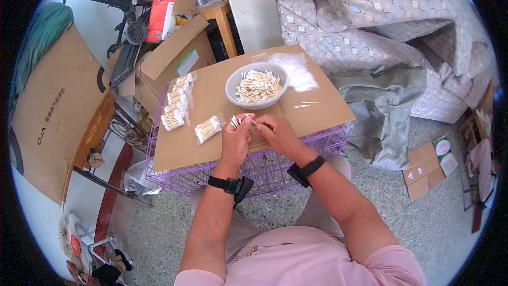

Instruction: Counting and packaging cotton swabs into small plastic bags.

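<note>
My left hand is closed round a few cotton swabs, whose white tips stick up past the fingers. Right beside it, my right hand pinches a cotton swab near its tip, the two hands almost touching. Just beyond them stands a grey-white bowl heaped with loose cotton swabs. To the left of my hands lies one clear bag packed with swabs. Farther left, several filled bags lie in an overlapping row.
The cardboard sheet serves as a tabletop over a purple wire cage. Empty clear bags are spread behind the bowl, at right. A few stray swabs lie right of it. Cardboard boxes and patterned fabric crowd the far side.
</note>
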`<state>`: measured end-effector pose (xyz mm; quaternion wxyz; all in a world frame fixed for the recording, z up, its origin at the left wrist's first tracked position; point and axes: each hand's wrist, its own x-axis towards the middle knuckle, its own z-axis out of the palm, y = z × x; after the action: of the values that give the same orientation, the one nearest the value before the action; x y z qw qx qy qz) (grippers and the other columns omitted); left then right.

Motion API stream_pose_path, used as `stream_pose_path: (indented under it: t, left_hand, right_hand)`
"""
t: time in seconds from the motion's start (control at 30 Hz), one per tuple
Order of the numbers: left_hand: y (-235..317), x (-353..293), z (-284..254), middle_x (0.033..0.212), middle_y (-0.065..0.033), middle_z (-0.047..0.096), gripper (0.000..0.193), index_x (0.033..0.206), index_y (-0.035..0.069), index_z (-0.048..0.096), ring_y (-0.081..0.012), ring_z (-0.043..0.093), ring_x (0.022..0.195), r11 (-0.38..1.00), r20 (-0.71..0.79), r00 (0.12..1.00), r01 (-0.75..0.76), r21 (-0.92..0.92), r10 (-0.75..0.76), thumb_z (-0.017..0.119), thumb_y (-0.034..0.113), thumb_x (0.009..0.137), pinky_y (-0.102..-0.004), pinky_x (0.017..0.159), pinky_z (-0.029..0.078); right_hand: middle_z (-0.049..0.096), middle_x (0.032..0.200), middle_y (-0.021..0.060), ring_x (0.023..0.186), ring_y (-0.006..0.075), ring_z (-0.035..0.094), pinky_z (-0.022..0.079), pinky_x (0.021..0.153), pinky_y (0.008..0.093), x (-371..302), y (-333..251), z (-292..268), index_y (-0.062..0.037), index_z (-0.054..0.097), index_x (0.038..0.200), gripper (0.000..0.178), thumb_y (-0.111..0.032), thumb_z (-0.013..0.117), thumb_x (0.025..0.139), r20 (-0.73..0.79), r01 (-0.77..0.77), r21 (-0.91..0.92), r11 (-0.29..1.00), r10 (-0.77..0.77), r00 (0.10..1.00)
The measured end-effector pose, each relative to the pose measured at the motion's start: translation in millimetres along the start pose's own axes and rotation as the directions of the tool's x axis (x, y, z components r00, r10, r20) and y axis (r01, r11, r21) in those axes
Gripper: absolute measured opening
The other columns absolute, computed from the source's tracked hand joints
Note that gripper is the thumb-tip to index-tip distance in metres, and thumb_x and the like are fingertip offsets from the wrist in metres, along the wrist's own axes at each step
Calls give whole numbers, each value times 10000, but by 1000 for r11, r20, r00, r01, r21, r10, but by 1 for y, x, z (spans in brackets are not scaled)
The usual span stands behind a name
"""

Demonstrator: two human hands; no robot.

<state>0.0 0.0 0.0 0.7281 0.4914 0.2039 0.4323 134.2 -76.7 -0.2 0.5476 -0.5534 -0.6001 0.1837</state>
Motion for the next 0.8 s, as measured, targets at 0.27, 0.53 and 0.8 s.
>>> stream_pose_path:
  t: [0.27,0.53,0.8]
  left_hand:
    - [0,2,1,617,78,415,145,1031,43,638,-25,342,500,999,18,1000,-17,-28,18,607,158,949,-201,438,277]
    - [-1,-1,4,620,74,443,129,1009,46,655,-27,355,490,994,9,999,-47,96,46,608,148,944,-203,434,277]
    - [-4,-1,9,703,80,518,78,927,55,675,1,397,597,913,62,998,-22,408,-4,659,129,910,-177,499,310]
  right_hand:
    - [606,792,121,719,247,605,470,647,341,0,-1,-2,-25,630,885,97,-111,640,842,-158,10,17,1000,-7,987]
    - [591,846,31,731,104,563,459,652,257,0,11,-1,-29,635,882,83,-92,675,844,-237,7,244,970,53,970]
    - [571,827,-21,743,60,522,443,652,226,0,17,-6,-32,621,911,91,-113,658,890,-178,11,459,888,80,981]
